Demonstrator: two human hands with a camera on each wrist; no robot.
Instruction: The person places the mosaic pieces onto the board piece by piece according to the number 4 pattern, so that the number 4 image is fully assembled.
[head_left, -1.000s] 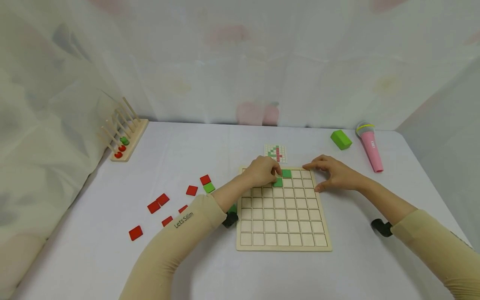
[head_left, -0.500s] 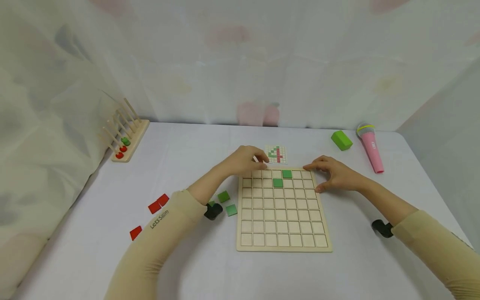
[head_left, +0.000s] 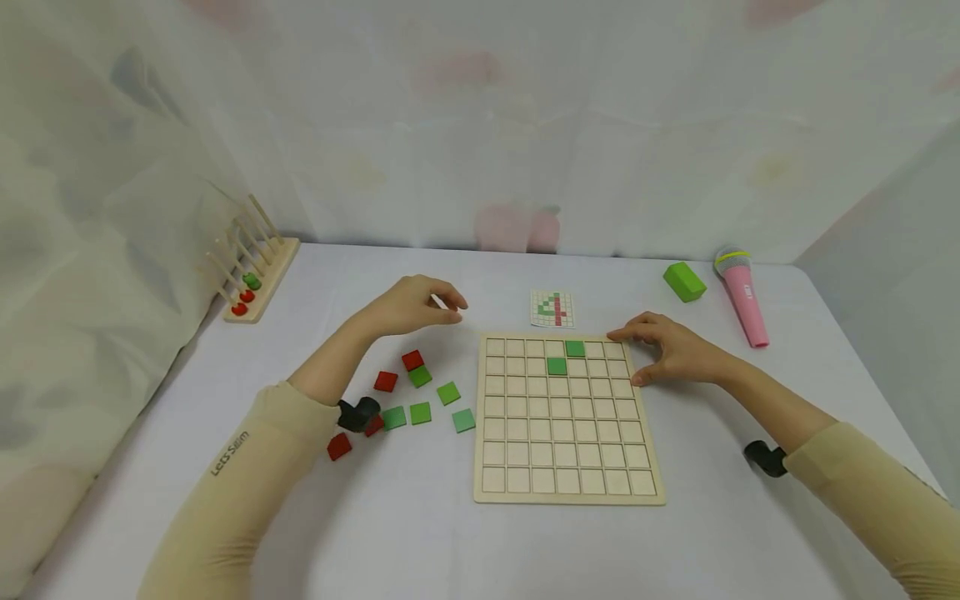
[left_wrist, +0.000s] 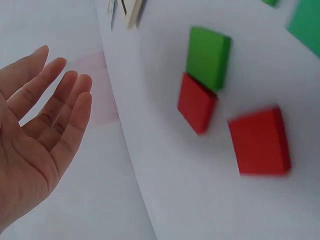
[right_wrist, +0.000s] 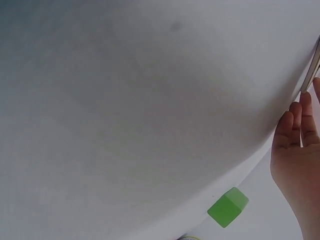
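Note:
A square wooden grid board point(head_left: 568, 497) lies on the table. Two green square tiles sit in its cells, one in the top row point(head_left: 574, 349) and one in the second row point(head_left: 557, 367). My left hand point(head_left: 411, 307) hovers left of the board, past several loose tiles, with nothing in its relaxed fingers; the left wrist view shows its bare palm point(left_wrist: 35, 135). My right hand point(head_left: 671, 350) rests at the board's upper right corner, a fingertip by the corner and the thumb against the right edge. A small printed pattern card point(head_left: 552, 308) lies just behind the board.
Loose red tiles point(head_left: 386, 382) and green tiles point(head_left: 448, 393) lie left of the board, some partly behind the left wrist's black strap point(head_left: 360, 414). A peg stand point(head_left: 273, 279) with beads is at back left. At back right are a green block point(head_left: 684, 282) and a pink toy microphone point(head_left: 745, 304).
My left hand has moved off the board to the left, above the loose tiles. The green tile in the second row, under its fingers earlier, stays in its cell. My right hand keeps its place.

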